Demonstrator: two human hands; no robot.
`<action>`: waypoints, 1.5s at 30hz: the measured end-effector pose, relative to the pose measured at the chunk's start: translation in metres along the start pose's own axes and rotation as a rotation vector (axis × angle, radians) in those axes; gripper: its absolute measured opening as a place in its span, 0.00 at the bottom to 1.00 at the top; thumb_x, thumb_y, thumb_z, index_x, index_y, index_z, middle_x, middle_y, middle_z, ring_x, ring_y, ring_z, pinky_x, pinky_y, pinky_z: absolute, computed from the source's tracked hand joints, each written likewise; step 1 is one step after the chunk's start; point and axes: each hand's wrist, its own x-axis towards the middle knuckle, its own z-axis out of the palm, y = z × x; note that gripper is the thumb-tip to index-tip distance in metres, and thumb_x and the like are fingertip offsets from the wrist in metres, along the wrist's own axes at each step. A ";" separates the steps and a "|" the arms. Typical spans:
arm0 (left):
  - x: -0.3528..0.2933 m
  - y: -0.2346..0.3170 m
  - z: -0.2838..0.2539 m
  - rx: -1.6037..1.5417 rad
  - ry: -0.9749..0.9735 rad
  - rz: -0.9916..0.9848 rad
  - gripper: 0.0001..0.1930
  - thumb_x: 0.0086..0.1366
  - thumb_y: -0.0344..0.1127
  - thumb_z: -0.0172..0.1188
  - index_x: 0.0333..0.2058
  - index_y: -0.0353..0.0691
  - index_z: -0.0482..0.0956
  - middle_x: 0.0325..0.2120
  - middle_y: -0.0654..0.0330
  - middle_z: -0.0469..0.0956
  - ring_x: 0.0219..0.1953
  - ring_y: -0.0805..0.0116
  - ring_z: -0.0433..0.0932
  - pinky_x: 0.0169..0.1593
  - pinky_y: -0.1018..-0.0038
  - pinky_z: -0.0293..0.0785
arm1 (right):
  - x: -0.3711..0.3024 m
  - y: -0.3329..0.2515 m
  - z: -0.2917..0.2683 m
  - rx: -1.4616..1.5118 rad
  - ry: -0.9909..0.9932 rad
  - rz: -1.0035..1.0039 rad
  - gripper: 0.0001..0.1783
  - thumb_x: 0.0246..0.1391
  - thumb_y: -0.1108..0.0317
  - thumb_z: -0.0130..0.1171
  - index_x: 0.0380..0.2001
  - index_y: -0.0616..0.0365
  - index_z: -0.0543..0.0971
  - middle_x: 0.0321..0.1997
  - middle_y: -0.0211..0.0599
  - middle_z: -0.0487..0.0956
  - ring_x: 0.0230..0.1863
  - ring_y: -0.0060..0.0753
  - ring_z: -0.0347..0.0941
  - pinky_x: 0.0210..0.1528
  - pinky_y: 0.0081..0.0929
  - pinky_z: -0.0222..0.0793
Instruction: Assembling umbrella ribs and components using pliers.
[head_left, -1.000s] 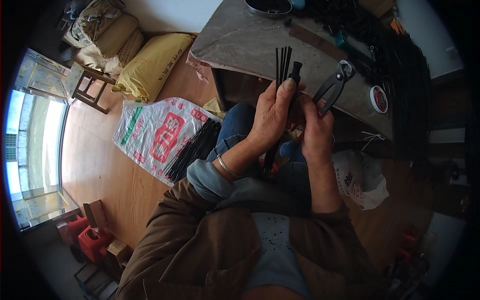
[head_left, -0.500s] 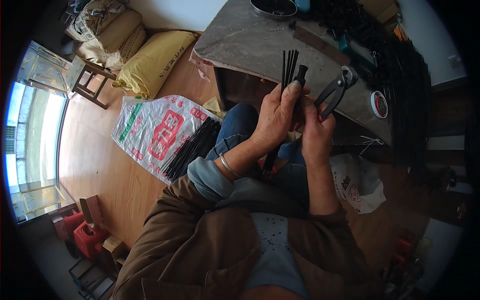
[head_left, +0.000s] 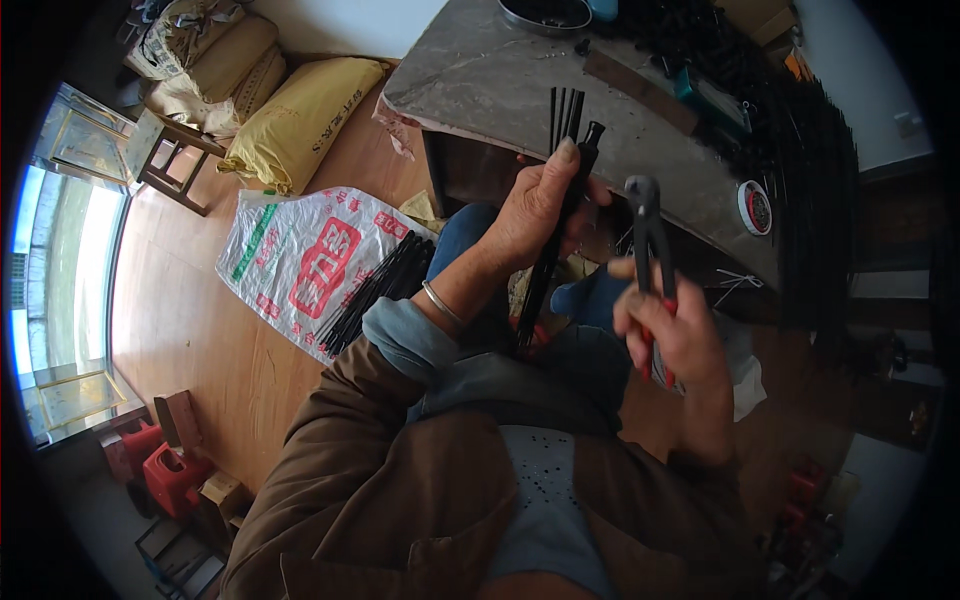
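My left hand [head_left: 525, 215] is closed around a bundle of thin black rods [head_left: 567, 110] and a thicker black piece with a knobbed end [head_left: 592, 135]. The rods' upper ends stick out above my thumb, and their lower part hangs toward my lap. My right hand [head_left: 690, 340], a little blurred, grips a pair of end-cutting pincers [head_left: 643, 205] by the red handles. The dark jaws point up, apart from the bundle. More black rods [head_left: 375, 290] lie in a pile on a white printed sack [head_left: 265, 255] on the floor to the left.
A grey stone-topped table [head_left: 460, 75] stands ahead, bearing a metal bowl [head_left: 545, 18], a flat brown bar [head_left: 640, 90], a small round tin [head_left: 755, 207] and heaped black parts [head_left: 700, 40]. Yellow sacks [head_left: 310, 120] and a wooden stool [head_left: 175, 160] are at left, red containers [head_left: 178, 475] lower left.
My right hand has moved right and down with the pincers, away from the left hand; their jaws now point up. My left hand has shifted slightly left, still holding the bundle.
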 end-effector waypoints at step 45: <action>0.003 -0.004 0.015 0.016 -0.059 -0.056 0.37 0.67 0.69 0.35 0.30 0.36 0.75 0.09 0.68 0.60 0.10 0.77 0.58 0.15 0.78 0.55 | -0.007 -0.022 -0.010 -0.148 -0.141 0.324 0.18 0.63 0.72 0.46 0.55 0.65 0.64 0.35 0.40 0.77 0.29 0.27 0.76 0.32 0.23 0.76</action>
